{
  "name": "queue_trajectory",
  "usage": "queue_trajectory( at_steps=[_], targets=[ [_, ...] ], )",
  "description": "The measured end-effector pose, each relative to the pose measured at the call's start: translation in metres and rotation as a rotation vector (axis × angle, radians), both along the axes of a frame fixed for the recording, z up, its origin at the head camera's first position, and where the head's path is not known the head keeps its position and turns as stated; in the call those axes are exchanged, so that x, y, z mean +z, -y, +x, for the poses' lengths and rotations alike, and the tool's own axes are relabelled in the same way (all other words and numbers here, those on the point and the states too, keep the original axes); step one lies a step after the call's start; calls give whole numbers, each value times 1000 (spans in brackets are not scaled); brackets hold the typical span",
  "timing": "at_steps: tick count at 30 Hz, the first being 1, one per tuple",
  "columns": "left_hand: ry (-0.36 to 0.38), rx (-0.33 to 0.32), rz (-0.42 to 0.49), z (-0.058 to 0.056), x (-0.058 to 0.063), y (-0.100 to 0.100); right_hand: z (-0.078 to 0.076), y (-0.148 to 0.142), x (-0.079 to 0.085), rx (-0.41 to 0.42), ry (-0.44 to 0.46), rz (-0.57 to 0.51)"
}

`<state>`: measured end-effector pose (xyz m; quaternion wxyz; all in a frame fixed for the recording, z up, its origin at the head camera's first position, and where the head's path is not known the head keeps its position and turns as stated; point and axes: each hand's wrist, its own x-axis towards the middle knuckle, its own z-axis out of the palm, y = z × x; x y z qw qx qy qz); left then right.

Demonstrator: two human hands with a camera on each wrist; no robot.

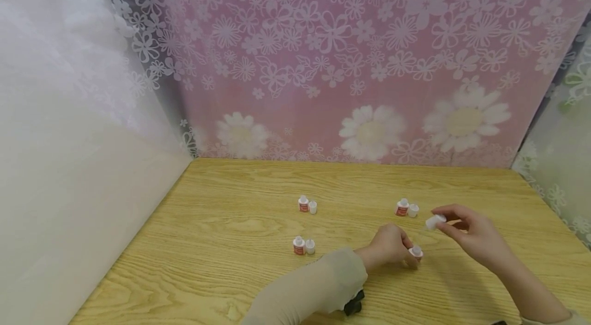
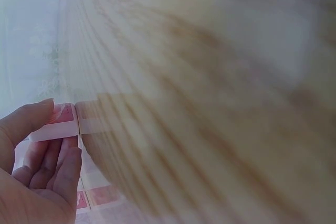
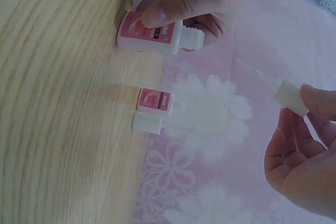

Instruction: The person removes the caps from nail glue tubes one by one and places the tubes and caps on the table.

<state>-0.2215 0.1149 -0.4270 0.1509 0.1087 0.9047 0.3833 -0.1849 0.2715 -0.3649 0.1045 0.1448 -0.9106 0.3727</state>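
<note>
Near the table's right side, my left hand (image 1: 388, 245) grips a small white glue bottle (image 1: 416, 252) with a red label, upright on the wood. Its neck is uncovered, as the right wrist view also shows. Between thumb and fingers my right hand (image 1: 477, 238) pinches a white cap (image 3: 290, 97), raised to the right of the bottle and apart from it. A thin clear applicator (image 3: 254, 72) sticks out of the cap toward the bottle. In the left wrist view, the thumb lies on the label of the held bottle (image 2: 60, 129), fingers beneath.
Behind the hands stands another uncapped glue bottle (image 1: 402, 208) with its cap (image 1: 413, 210) beside it. On the left are two more uncapped bottles, one farther back (image 1: 303, 206) and one nearer (image 1: 299, 247), each beside its cap. A pink flowered sheet (image 1: 314, 68) hangs behind the table (image 1: 231, 273).
</note>
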Motion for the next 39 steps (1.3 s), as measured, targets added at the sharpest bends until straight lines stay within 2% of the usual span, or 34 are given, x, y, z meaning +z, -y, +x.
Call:
queue_trajectory(
  at_steps=[4,8,11,13,18,20,22,26,29,30,34,36,37,39],
  targets=[
    [5,-1,7,1,1,0,0,0,0,-37,-11,-33],
    [2,-7,12,2,2,1,1,0,2,-39,-26,-115],
    [4,-5,14,2,3,1,-4,-7,-7,-48,-21,-180],
    [5,-3,14,2,3,1,-14,-18,-23,-56,-16,-229],
    [18,7,18,2,3,1,-51,-58,-83,-81,-15,-340],
    [23,11,20,2,3,1,-60,-66,-97,-97,-26,-377],
    [26,15,22,2,2,1,-63,-69,-104,-103,-37,-416],
    [22,15,21,2,0,1,-61,-67,-102,-118,-54,-454],
    [21,16,22,1,0,1,-59,-65,-96,-91,-51,-470],
    [22,16,22,1,0,1,-55,-62,-89,-57,-40,-497],
    [19,16,20,1,1,1,-56,-62,-91,-58,-36,-477],
    [18,20,19,1,1,1,-54,-60,-87,-29,-5,-491],
    [18,22,19,1,1,0,-57,-62,-93,-57,-16,-456],
    [16,25,21,1,2,0,-56,-59,-91,-59,-12,-450]
  ],
)
